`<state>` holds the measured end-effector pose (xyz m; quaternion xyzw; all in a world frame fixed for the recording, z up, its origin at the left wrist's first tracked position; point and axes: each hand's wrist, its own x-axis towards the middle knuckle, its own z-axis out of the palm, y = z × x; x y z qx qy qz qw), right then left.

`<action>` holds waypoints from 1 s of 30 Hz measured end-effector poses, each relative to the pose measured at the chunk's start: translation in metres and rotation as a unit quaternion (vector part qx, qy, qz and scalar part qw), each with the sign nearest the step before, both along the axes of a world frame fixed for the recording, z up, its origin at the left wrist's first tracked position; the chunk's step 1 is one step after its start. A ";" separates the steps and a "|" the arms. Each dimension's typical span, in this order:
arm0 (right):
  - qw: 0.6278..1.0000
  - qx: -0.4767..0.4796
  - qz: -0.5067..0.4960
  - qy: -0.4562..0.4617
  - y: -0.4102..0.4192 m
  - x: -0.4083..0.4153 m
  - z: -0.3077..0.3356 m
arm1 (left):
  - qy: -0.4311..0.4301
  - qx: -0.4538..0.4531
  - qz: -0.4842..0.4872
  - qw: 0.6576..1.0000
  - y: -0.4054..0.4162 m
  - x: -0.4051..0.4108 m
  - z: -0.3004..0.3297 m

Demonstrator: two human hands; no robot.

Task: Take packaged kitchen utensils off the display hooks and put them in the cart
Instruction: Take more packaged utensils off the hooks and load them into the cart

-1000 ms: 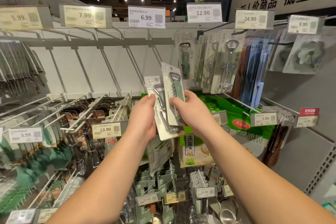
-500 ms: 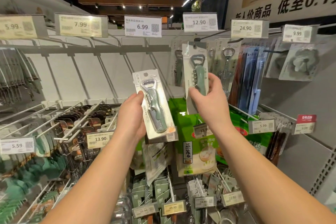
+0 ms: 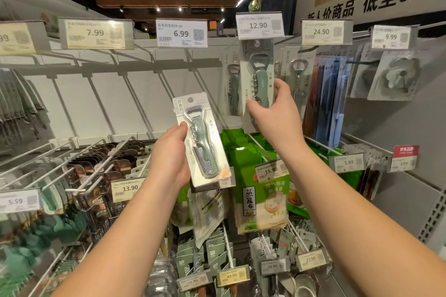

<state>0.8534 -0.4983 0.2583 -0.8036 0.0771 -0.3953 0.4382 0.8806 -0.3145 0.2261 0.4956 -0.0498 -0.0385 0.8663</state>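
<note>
Left hand: my left hand (image 3: 171,159) is clenched around a carded bottle opener (image 3: 202,142), thumb on the card's left edge near the metal head, the other fingers hidden behind the card
Left opener: I see this pack tilted, top leaning left, held free in front of the display, clear of any hook; its lower edge overlaps a grey price tag (image 3: 223,179) behind it
Right hand: my right hand (image 3: 274,113) is raised higher and grasps a second carded opener (image 3: 258,82), thumb (image 3: 281,88) on the right edge of the card, fingers (image 3: 253,106) curled round the left edge below the green handle
Right opener: I see it upright, its top just under the 12.90 price tag (image 3: 259,25); whether the card hangs on the hook there I cannot tell
Same row: one more opener pack (image 3: 233,89) hangs just left of it, and a silver corkscrew pack (image 3: 298,79) just to the right, under the 24.90 tag (image 3: 322,32)
Further right: blue and dark flat packs (image 3: 327,99), then a pale pack with a round item (image 3: 395,77) under the 9.99 tag (image 3: 391,36)
Upper left: bare white hooks (image 3: 96,84) slope down under the 7.99 tag (image 3: 95,32) and the 6.99 tag (image 3: 181,32)
Below the hands: green bags (image 3: 248,159) with a 15.90 tag (image 3: 271,171), and a pale bag with green print (image 3: 264,210)
Lower left: dark packs (image 3: 101,164) on long hooks beside a 13.90 tag (image 3: 130,188)
Cart: not in my view
</note>
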 end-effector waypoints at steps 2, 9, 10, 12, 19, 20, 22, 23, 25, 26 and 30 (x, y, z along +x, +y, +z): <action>1.000 -0.011 -0.007 0.002 -0.002 0.003 0.001 | 0.000 -0.002 0.000 1.000 0.001 0.000 0.001; 0.999 -0.026 -0.010 0.019 -0.003 0.016 0.000 | 0.000 0.000 0.007 1.000 0.009 0.005 0.000; 0.999 -0.027 -0.011 0.022 -0.003 0.019 -0.001 | 0.001 0.002 0.010 1.000 0.009 0.005 -0.001; 0.998 -0.040 -0.021 0.032 -0.003 0.026 -0.001 | 0.002 0.002 0.011 1.000 0.011 0.006 -0.001; 0.995 -0.062 -0.045 0.058 -0.006 0.060 0.004 | 0.004 0.005 0.008 1.000 0.012 0.004 0.003; 0.995 -0.065 -0.047 0.061 -0.007 0.065 0.005 | 0.002 0.006 0.008 1.000 0.012 0.003 0.003; 0.994 -0.069 -0.047 0.073 -0.007 0.075 0.007 | 0.003 0.007 0.008 1.000 0.012 0.003 0.004; 0.994 -0.066 -0.044 0.080 -0.008 0.079 0.008 | 0.004 0.006 0.007 1.000 0.012 0.003 0.004; 0.995 -0.043 -0.037 0.087 -0.008 0.088 0.010 | 0.006 0.006 0.004 1.000 0.012 0.003 0.004; 0.995 -0.038 -0.037 0.090 -0.008 0.094 0.010 | 0.006 0.006 0.003 1.000 0.012 0.003 0.004; 0.988 -0.062 -0.069 0.124 -0.007 0.113 0.011 | 0.001 0.000 -0.001 1.000 0.015 0.003 0.003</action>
